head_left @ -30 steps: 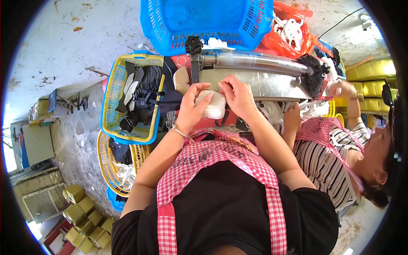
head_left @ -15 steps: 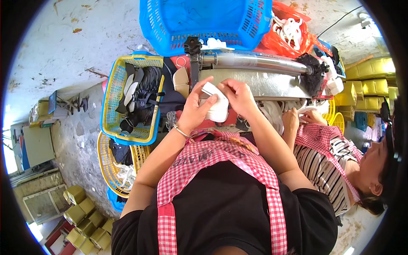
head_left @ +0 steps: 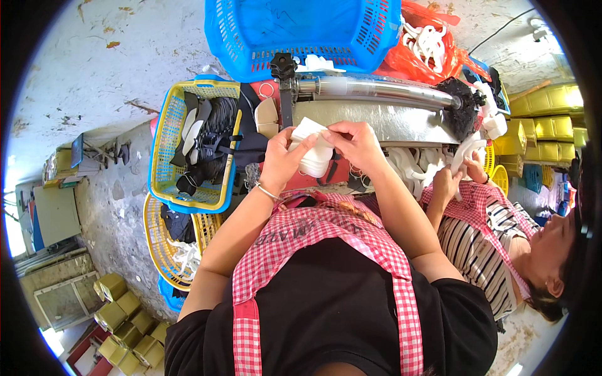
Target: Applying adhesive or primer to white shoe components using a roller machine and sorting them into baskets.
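A stack of thin white flat pieces with rounded ends [head_left: 316, 164] is between my hands, in front of the roller machine. My left hand [head_left: 280, 158] is closed around the stack's left side, thumb across its face. The fingers of my right hand [head_left: 359, 143] are pinched at its upper right edge. Just beyond is the machine's metal plate [head_left: 376, 117], with a shiny roller [head_left: 389, 89] above it. Beige rounded pads [head_left: 266, 118] lie left of the plate, near my left hand.
A yellow-and-blue basket [head_left: 164, 135] of black pieces stands at left, above a round yellow basket [head_left: 153, 235]. Behind the machine are a large blue basket [head_left: 295, 28] and a red bag [head_left: 401, 59]. At right, a co-worker [head_left: 480, 263] handles a long white piece [head_left: 467, 150].
The white stack has turned more upright and its layers look fanned. My right hand has come down onto its upper edge. The co-worker has raised a white piece.
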Tool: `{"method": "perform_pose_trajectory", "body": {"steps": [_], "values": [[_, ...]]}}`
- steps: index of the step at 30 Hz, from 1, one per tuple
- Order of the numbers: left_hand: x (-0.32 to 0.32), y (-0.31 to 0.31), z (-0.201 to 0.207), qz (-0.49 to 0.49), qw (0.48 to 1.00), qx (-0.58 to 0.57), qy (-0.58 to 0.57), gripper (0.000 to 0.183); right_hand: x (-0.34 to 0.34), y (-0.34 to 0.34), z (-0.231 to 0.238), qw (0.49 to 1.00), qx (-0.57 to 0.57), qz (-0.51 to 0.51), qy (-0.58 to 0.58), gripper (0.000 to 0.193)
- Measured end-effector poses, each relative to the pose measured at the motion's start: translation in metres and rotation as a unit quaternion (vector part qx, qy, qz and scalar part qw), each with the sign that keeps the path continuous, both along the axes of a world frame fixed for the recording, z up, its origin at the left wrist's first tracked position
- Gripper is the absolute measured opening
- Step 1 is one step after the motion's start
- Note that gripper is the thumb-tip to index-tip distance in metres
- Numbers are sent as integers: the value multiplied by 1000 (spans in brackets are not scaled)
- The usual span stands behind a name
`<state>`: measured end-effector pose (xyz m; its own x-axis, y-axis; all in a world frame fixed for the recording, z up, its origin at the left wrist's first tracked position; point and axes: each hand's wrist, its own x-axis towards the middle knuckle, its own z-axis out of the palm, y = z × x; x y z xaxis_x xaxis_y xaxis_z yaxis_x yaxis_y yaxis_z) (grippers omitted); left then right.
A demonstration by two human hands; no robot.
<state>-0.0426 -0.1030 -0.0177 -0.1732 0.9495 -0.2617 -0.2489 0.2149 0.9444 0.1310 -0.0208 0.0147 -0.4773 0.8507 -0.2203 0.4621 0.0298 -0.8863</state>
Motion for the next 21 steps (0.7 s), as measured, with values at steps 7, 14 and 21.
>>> {"method": "perform_pose_trajectory", "body": {"steps": [7, 14, 21], "values": [[-5, 3, -5, 5, 998, -43, -34, 27, 2, 8, -23, 933, -257, -131, 214, 18], [-1, 2, -6, 27, 998, -33, -51, 24, -7, 52, -36, 896, -307, -261, 187, 24], [-4, -2, -6, 65, 998, 10, 8, 25, -8, 22, -10, 985, -166, -49, 11, 32]]}}
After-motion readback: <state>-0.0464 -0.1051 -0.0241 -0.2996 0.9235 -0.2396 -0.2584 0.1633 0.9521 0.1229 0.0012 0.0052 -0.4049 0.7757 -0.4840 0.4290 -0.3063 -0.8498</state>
